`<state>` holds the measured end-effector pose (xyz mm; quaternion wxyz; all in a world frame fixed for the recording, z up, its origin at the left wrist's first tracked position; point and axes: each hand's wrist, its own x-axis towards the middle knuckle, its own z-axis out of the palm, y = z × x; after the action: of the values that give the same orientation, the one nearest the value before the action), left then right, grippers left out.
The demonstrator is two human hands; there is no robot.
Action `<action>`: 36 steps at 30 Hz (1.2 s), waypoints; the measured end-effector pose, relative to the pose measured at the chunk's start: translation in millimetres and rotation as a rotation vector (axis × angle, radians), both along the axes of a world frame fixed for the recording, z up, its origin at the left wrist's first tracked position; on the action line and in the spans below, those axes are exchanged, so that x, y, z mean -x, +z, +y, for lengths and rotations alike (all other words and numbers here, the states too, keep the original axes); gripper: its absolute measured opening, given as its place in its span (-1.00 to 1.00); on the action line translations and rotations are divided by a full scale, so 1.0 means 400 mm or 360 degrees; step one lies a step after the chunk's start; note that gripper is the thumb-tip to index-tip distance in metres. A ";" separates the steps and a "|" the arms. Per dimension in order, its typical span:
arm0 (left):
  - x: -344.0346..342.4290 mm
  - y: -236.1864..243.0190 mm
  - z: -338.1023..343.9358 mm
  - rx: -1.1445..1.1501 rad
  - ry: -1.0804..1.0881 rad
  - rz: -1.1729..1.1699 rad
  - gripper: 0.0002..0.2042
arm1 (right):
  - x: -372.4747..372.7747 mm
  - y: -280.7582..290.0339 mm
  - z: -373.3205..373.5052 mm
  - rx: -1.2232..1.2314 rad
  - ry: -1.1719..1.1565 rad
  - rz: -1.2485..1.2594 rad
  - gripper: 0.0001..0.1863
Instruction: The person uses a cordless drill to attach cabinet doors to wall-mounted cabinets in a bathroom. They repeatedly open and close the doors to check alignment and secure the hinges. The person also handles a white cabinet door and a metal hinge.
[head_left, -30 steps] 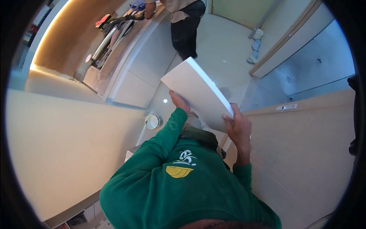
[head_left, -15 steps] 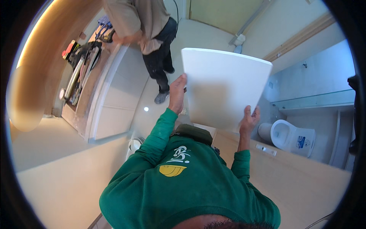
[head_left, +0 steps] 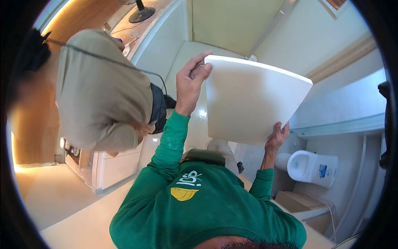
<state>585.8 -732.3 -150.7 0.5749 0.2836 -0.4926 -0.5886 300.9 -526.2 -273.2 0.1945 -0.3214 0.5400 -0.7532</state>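
Note:
A flat white panel (head_left: 248, 99) with straight edges is held up in front of me, tilted, its broad face toward me. My left hand (head_left: 191, 81) grips its upper left corner, thumb on the near face and fingers round the edge. Lower down, on the right edge, my right hand (head_left: 277, 137) is closed on the panel, thumb in front. Both of my arms are in green sleeves. The panel's far side is hidden.
Close on the left, a person in a beige shirt (head_left: 103, 91) bends by a white cabinet (head_left: 118, 168). A black fan base (head_left: 141, 15) stands on the far counter. At right are a white toilet (head_left: 313, 168) and a cardboard box (head_left: 298, 201). A yellowish door (head_left: 224, 25) is ahead.
My left hand has slid up from the panel's left edge to its upper corner. The panel has shifted slightly right. The other person has come much nearer on the left.

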 end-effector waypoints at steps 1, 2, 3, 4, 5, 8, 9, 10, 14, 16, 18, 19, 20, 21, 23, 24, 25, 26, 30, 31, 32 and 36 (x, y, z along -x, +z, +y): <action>0.007 0.004 -0.036 0.0015 -0.0005 -0.0075 -0.63 | 0.024 -0.004 -0.036 -0.0026 0.0039 -0.0007 -0.55; 0.018 0.004 -0.068 0.0037 0.0000 -0.0153 -0.65 | 0.050 -0.012 -0.082 -0.0040 0.0091 -0.0004 -0.56; 0.034 0.001 -0.093 0.0039 0.0052 -0.0146 -0.67 | 0.073 -0.024 -0.131 0.0003 0.0097 -0.0043 -0.57; 0.052 -0.002 -0.121 0.0049 0.0114 -0.0134 -0.69 | 0.098 -0.035 -0.189 0.0055 0.0117 -0.0068 -0.57; 0.070 0.000 -0.151 0.0093 0.0170 -0.0120 -0.71 | 0.123 -0.043 -0.245 0.0116 0.0155 -0.0086 -0.58; 0.112 0.007 -0.246 -0.0041 0.0399 -0.0103 -0.73 | 0.183 -0.058 -0.400 0.0034 0.0354 -0.0111 -0.59; 0.123 0.016 -0.280 0.0011 0.0456 -0.0123 -0.74 | 0.195 -0.062 -0.452 0.0026 0.0364 -0.0162 -0.60; 0.137 0.028 -0.314 0.0038 0.0530 -0.0156 -0.74 | 0.210 -0.064 -0.508 0.0045 0.0386 -0.0203 -0.61; 0.192 0.070 -0.408 0.0106 0.0757 -0.0227 -0.67 | 0.291 -0.060 -0.712 0.0044 0.0682 -0.0242 -0.65; 0.216 0.079 -0.432 0.0083 0.0691 -0.0091 -0.58 | 0.332 -0.057 -0.777 0.0022 0.0782 -0.0362 -0.64; 0.227 0.063 -0.449 0.0126 0.0565 -0.0007 -0.43 | 0.360 -0.056 -0.850 0.0007 0.0817 -0.0472 -0.61; 0.225 0.046 -0.450 0.0071 0.0528 -0.0138 -0.43 | 0.367 -0.055 -0.892 0.0009 0.0807 -0.0527 -0.59; 0.221 0.021 -0.443 0.0048 0.0476 -0.0253 -0.42 | 0.377 -0.050 -0.932 -0.0016 0.0809 -0.0575 -0.55; 0.211 -0.006 -0.430 0.0065 0.0409 -0.0363 -0.41 | 0.382 -0.046 -0.972 0.0009 0.0843 -0.0613 -0.51; 0.163 -0.064 -0.356 -0.0077 0.0316 -0.0544 -0.37 | 0.366 -0.036 -1.016 0.0004 0.1014 -0.0778 -0.41; 0.153 -0.090 -0.338 -0.0156 0.0284 -0.0516 -0.36 | 0.362 -0.031 -1.041 -0.0113 0.0976 -0.0892 -0.39; 0.152 -0.115 -0.320 -0.0262 0.0279 -0.0508 -0.34 | 0.358 -0.024 -1.070 -0.0174 0.0992 -0.0996 -0.37; 0.157 -0.135 -0.298 -0.0254 0.0268 -0.0387 -0.37 | 0.351 -0.018 -1.092 -0.0227 0.1012 -0.1096 -0.34; 0.230 -0.175 -0.235 -0.0209 0.0490 -0.0162 -0.44 | 0.334 -0.036 -1.147 -0.0450 0.1009 -0.1167 -0.28; 0.248 -0.176 -0.237 -0.0087 0.0574 -0.0128 -0.45 | 0.328 -0.049 -1.154 -0.0477 0.0993 -0.1123 -0.27; 0.255 -0.174 -0.247 -0.0013 0.0630 -0.0184 -0.48 | 0.324 -0.064 -1.159 -0.0528 0.0955 -0.1084 -0.26; 0.265 -0.160 -0.282 -0.0061 0.0869 -0.0236 -0.51 | 0.301 -0.113 -1.157 -0.0731 0.1036 -0.1128 -0.23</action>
<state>479.6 -844.9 -214.6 0.6691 0.4589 -0.4274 -0.3988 180.7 -989.0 -318.5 0.6541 -0.1473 0.4643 -0.5786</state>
